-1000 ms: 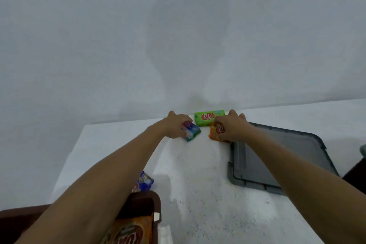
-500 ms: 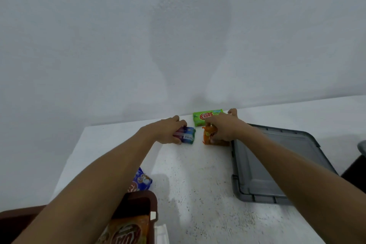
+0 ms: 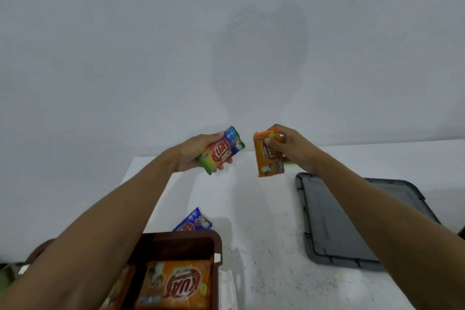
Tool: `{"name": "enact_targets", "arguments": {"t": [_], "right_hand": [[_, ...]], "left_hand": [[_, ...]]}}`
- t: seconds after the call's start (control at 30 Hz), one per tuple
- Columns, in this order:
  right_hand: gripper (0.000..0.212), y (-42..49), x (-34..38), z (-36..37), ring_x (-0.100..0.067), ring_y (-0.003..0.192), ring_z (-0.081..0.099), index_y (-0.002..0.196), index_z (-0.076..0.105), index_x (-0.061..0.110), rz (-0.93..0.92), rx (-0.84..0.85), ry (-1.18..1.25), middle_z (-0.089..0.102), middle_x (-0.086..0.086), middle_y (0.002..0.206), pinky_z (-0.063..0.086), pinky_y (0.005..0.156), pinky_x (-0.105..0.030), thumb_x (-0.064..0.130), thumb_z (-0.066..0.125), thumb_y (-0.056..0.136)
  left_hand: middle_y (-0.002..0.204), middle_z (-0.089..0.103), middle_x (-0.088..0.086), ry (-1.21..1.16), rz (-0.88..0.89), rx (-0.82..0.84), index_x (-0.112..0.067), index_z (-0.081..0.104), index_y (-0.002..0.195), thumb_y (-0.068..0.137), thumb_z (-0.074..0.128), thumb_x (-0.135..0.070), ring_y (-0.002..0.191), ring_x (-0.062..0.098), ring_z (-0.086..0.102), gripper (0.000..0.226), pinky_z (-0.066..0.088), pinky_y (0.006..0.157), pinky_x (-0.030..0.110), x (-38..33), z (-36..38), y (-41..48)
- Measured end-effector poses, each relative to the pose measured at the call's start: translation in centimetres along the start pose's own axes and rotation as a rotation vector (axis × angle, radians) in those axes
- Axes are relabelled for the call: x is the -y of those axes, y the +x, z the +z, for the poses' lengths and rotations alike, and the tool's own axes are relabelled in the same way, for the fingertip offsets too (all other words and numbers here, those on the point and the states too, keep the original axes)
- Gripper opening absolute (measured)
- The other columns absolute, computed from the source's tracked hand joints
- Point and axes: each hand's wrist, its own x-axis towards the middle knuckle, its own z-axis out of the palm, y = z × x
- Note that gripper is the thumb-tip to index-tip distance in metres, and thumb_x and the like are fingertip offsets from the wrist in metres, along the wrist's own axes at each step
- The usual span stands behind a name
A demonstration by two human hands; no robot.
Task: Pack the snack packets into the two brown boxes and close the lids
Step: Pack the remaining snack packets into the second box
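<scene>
Left hand: the left hand [image 3: 193, 156] is raised above the far part of the table, with its fingers and thumb curled round a snack packet.
Left packet: a glossy foil snack packet, blue shading to green, with a red and white logo [image 3: 222, 152]. It is held clear of the table and tilted, its top corner pointing up and to the right.
Right hand: the right hand [image 3: 298, 151] is also raised. Its thumb is across the front of an orange packet and its fingers are behind it, in a pinch.
Right packet: a glossy orange foil snack packet [image 3: 269, 166] hangs almost upright from its upper half, off the table and just beside the left packet without touching it.
Green sliver: a thin strip of green wrapper [image 3: 288, 163] shows under the right hand. The rest is hidden.
Brown box: a dark brown plastic box with rounded corners [image 3: 176, 240] stands open at the near edge, under the left forearm.
In the box: a large orange snack packet with a red logo [image 3: 176, 284] lies flat inside.
Blue packet: a small blue foil snack packet [image 3: 193, 221] lies on the table, touching the far side of the box.
Grey lid: a flat, dark grey plastic lid with a raised rim [image 3: 334, 221] lies on the right of the table, partly under the right forearm.
Table: a white speckled tabletop [image 3: 254, 209].
Wall: a plain pale grey wall [image 3: 151, 58].
</scene>
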Motion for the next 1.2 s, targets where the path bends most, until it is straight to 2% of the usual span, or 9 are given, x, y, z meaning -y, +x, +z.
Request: {"name": "enact_targets", "arguments": {"t": [0.2, 0.3, 0.4, 0.6, 0.73, 0.83, 0.93, 1.0, 1.2], "right_hand": [[0.035, -2.1, 3.3, 3.6, -0.023, 0.096, 0.066, 0.122, 0.053, 0.008, 0.161, 0.058, 0.256, 0.066, -0.014, 0.111, 0.056, 0.083, -0.042, 0.027, 0.060, 0.094], [0.032, -4.7, 5.3, 5.9, -0.022, 0.087, 0.070, 0.120, 0.056, 0.012, 0.179, 0.125, 0.250, 0.068, -0.012, 0.105, 0.058, 0.074, -0.039, 0.017, 0.065, 0.089], [0.034, -8.1, 7.4, 8.5, -0.019, 0.080, 0.072, 0.115, 0.059, 0.015, 0.132, 0.208, 0.186, 0.072, -0.008, 0.097, 0.057, 0.064, -0.033, 0.017, 0.071, 0.083], [0.029, -14.0, 10.4, 14.3, -0.026, 0.090, 0.071, 0.114, 0.065, 0.018, 0.052, 0.441, 0.018, 0.072, -0.011, 0.106, 0.057, 0.070, -0.036, 0.017, 0.071, 0.085], [0.025, -16.2, 11.6, 17.7, -0.023, 0.089, 0.073, 0.112, 0.066, 0.023, -0.007, 0.543, -0.311, 0.075, -0.004, 0.099, 0.060, 0.069, -0.034, 0.018, 0.070, 0.087], [0.028, -16.4, 11.4, 20.9, -0.016, 0.077, 0.071, 0.105, 0.062, 0.020, -0.087, 0.462, -0.618, 0.074, 0.003, 0.086, 0.055, 0.061, -0.024, 0.019, 0.076, 0.081], [0.028, -16.3, 10.4, 22.4, -0.014, 0.084, 0.064, 0.105, 0.067, 0.021, -0.184, 0.367, -0.872, 0.071, 0.004, 0.093, 0.052, 0.072, -0.028, 0.026, 0.077, 0.079], [0.035, -16.7, 9.9, 22.5, -0.014, 0.092, 0.063, 0.113, 0.068, 0.025, -0.215, 0.293, -0.951, 0.070, 0.004, 0.103, 0.053, 0.080, -0.034, 0.032, 0.075, 0.080], [0.038, -18.1, 8.3, 22.6, -0.017, 0.101, 0.058, 0.119, 0.062, 0.033, -0.397, 0.049, -1.166, 0.065, 0.008, 0.111, 0.048, 0.077, -0.035, 0.045, 0.064, 0.083]], "left_hand": [[0.106, 0.071, 0.019, -0.074, 0.059, -0.036, -0.007, 0.056, 0.123, 0.096, 0.055, -0.028, 0.090, 0.034, 0.071, 0.034, 0.060, 0.069, 0.038, -0.2, -2.0, -6.1], [0.096, 0.074, 0.011, -0.040, 0.087, -0.088, -0.009, 0.064, 0.111, 0.095, 0.056, -0.022, 0.081, 0.023, 0.072, 0.021, 0.059, 0.065, 0.031, 0.4, -2.6, -10.1], [0.092, 0.075, 0.004, 0.114, 0.116, -0.085, -0.014, 0.064, 0.103, 0.094, 0.059, -0.022, 0.073, 0.012, 0.070, 0.013, 0.056, 0.059, 0.023, 1.9, -3.1, -14.8], [0.105, 0.073, 0.011, 0.255, 0.081, 0.064, -0.008, 0.063, 0.116, 0.090, 0.063, -0.021, 0.085, 0.019, 0.071, 0.030, 0.057, 0.069, 0.027, 5.7, -3.8, -22.8], [0.097, 0.074, 0.010, 0.545, 0.098, 0.139, -0.007, 0.061, 0.115, 0.095, 0.060, -0.014, 0.077, 0.017, 0.068, 0.021, 0.053, 0.064, 0.028, 8.0, -4.0, -25.4], [0.098, 0.073, 0.012, 0.773, 0.141, 0.136, -0.008, 0.060, 0.119, 0.096, 0.058, -0.010, 0.081, 0.023, 0.067, 0.023, 0.053, 0.071, 0.037, 9.2, -3.5, -25.7], [0.104, 0.073, 0.007, 0.825, 0.156, 0.085, -0.012, 0.060, 0.125, 0.095, 0.060, -0.015, 0.090, 0.020, 0.071, 0.030, 0.058, 0.079, 0.039, 9.8, -3.6, -25.8], [0.106, 0.073, 0.002, 0.898, 0.185, 0.043, -0.016, 0.061, 0.128, 0.093, 0.063, -0.021, 0.090, 0.014, 0.070, 0.035, 0.058, 0.079, 0.037, 10.3, -4.0, -26.1], [0.110, 0.069, -0.004, 1.062, 0.340, -0.161, -0.025, 0.063, 0.126, 0.087, 0.070, -0.026, 0.094, 0.008, 0.063, 0.039, 0.050, 0.073, 0.019, 12.0, -3.9, -26.1]]}}
